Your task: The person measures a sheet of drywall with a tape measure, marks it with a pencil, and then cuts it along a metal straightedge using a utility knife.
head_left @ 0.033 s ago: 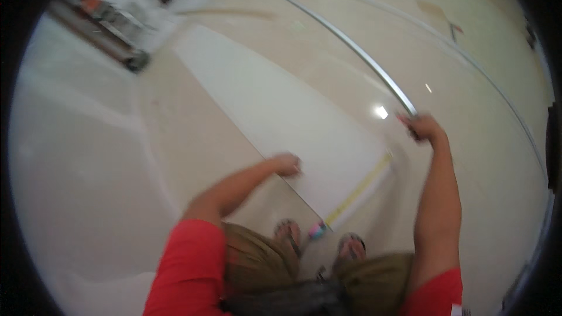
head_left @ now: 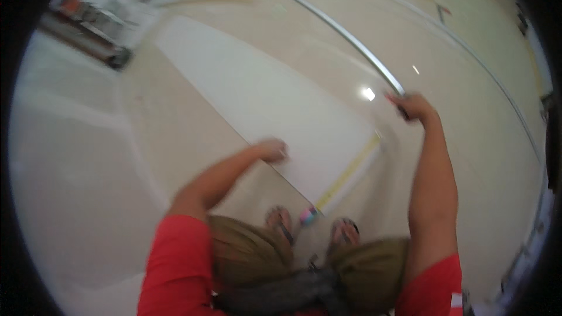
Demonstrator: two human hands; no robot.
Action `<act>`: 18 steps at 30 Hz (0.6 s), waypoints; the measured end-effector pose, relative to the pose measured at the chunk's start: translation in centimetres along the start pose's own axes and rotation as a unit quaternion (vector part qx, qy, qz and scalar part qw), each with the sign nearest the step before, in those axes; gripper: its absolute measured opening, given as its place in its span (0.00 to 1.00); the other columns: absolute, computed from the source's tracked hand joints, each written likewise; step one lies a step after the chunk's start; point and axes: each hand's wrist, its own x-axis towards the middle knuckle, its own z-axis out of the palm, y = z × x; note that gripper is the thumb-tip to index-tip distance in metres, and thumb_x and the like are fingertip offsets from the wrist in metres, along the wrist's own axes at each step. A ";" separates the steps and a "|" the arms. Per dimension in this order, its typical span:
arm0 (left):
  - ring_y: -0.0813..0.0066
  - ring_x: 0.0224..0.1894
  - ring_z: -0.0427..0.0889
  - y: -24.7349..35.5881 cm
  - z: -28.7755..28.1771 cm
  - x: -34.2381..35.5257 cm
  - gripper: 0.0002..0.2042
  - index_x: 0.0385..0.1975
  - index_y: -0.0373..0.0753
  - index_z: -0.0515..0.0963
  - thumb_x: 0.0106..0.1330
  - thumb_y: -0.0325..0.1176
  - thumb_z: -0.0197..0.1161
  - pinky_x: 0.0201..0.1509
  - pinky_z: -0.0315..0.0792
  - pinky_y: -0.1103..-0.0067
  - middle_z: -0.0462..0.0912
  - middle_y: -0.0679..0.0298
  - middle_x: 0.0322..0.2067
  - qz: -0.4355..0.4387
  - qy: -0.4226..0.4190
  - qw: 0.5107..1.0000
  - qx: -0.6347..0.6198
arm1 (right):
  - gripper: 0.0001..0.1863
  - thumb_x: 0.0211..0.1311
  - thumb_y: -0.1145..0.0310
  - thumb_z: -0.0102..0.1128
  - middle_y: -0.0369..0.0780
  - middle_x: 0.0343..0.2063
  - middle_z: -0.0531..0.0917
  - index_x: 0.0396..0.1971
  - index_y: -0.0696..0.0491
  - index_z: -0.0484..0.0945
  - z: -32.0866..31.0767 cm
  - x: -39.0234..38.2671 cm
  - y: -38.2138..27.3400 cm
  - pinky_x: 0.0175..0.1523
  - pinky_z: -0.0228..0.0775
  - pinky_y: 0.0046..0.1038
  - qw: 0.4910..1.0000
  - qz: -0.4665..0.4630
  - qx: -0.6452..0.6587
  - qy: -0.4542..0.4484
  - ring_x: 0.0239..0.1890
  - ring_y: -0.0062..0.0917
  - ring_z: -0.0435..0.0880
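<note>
My right hand [head_left: 417,107] is closed on a small red-and-dark tool [head_left: 397,103] at the near end of a long silver metal strip [head_left: 351,40]; whether it also grips the strip is unclear. My left hand [head_left: 271,151], blurred, has its fingers curled above a long white panel [head_left: 225,88] lying on the floor; I cannot make out what is in it. A yellow tape [head_left: 345,177] stretches across the panel's near end, out of a pink-and-blue tape case [head_left: 308,215] between my sandalled feet.
Glossy pale floor tiles [head_left: 304,29] surround the panel. A low machine with orange and metal parts [head_left: 93,20] sits at upper left. A thin grey strip [head_left: 474,58] curves along the right, near a small tool [head_left: 442,14]. Dark objects line the right rim.
The whole scene has shifted slightly up and to the left in the picture. Both hands appear higher, with no clear change in what they hold.
</note>
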 end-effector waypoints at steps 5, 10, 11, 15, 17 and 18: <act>0.51 0.59 0.82 2.2 -1.3 -4.9 0.24 0.56 0.37 0.80 0.72 0.51 0.61 0.63 0.75 0.61 0.86 0.50 0.53 0.023 0.046 0.997 0.062 | 0.33 0.61 0.34 0.71 0.35 0.29 0.83 0.38 0.56 0.87 -2.0 -2.2 -2.8 0.36 0.73 0.29 0.940 -0.104 0.315 0.076 0.28 0.19 0.78; 0.48 0.56 0.83 5.6 0.4 -3.8 0.25 0.62 0.38 0.76 0.74 0.50 0.60 0.62 0.76 0.60 0.85 0.46 0.51 0.092 0.035 0.993 0.071 | 0.29 0.68 0.49 0.68 0.38 0.41 0.89 0.55 0.60 0.81 -5.1 -4.6 -2.2 0.43 0.78 0.25 0.944 -0.166 0.264 0.104 0.38 0.21 0.86; 0.47 0.57 0.82 6.2 0.6 -3.6 0.25 0.63 0.39 0.74 0.74 0.49 0.60 0.62 0.76 0.60 0.83 0.46 0.53 0.113 0.039 0.989 0.092 | 0.27 0.68 0.53 0.68 0.38 0.43 0.88 0.56 0.60 0.80 -5.1 -4.6 -1.9 0.44 0.79 0.24 0.966 -0.163 0.195 0.047 0.39 0.21 0.87; 0.48 0.59 0.80 10.2 0.2 -4.0 0.26 0.66 0.41 0.72 0.73 0.48 0.61 0.63 0.76 0.60 0.80 0.47 0.57 0.126 0.025 0.988 0.084 | 0.17 0.59 0.64 0.63 0.41 0.39 0.87 0.46 0.57 0.77 2.2 -5.5 2.9 0.39 0.78 0.27 0.993 -0.049 0.073 -0.080 0.38 0.24 0.89; 0.48 0.60 0.80 11.3 -0.5 -3.4 0.27 0.68 0.43 0.70 0.72 0.46 0.63 0.64 0.75 0.59 0.77 0.49 0.61 0.190 0.074 0.965 0.163 | 0.22 0.58 0.62 0.66 0.44 0.34 0.86 0.49 0.59 0.76 6.3 -5.8 6.5 0.38 0.78 0.31 0.989 -0.054 0.037 -0.131 0.33 0.26 0.87; 0.48 0.60 0.80 12.1 -0.6 -2.8 0.27 0.68 0.43 0.70 0.72 0.46 0.63 0.64 0.75 0.59 0.77 0.49 0.61 0.191 0.064 0.966 0.159 | 0.23 0.61 0.60 0.65 0.43 0.34 0.85 0.51 0.58 0.76 8.6 -6.2 8.3 0.40 0.78 0.31 0.989 -0.035 0.053 -0.135 0.35 0.26 0.85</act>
